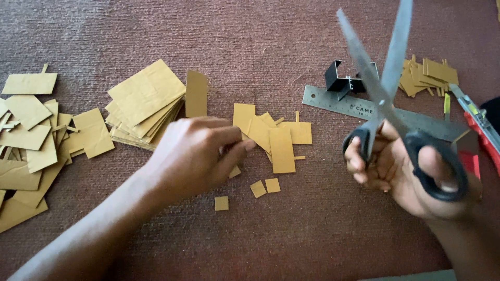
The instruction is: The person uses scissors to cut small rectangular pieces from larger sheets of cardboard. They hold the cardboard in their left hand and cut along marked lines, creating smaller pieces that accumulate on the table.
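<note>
The right hand (411,174) holds a pair of black-handled scissors with long grey steel blades (388,93), thumb through one loop and fingers through the other; its grip is closed about the handles while the blades stand wide apart, pointing up and away, with nothing between them; the left hand (195,153) hovers over the reddish-brown carpeted surface (271,31) with thumb and fingertips pinched together, though what the pinch has hold of, if anything, cannot be told; just beside those fingertips lies a loose cluster of tan cardboard strips and rectangles (276,138), overlapping one another; three small tan cardboard squares (258,190) lie near, below the cluster, apart from each other; behind the left hand sits a stack of larger tan cardboard squares (143,101), fanned slightly, with one upright strip at its right edge; further left spreads a scattered heap of tan cardboard offcuts (31,140); behind the scissors lies a grey steel ruler (338,101), a black folded metal bracket (341,78) resting at its far edge; a red-handled utility knife (482,127) lies at the right border, near another small pile of cardboard pieces (429,75).
</note>
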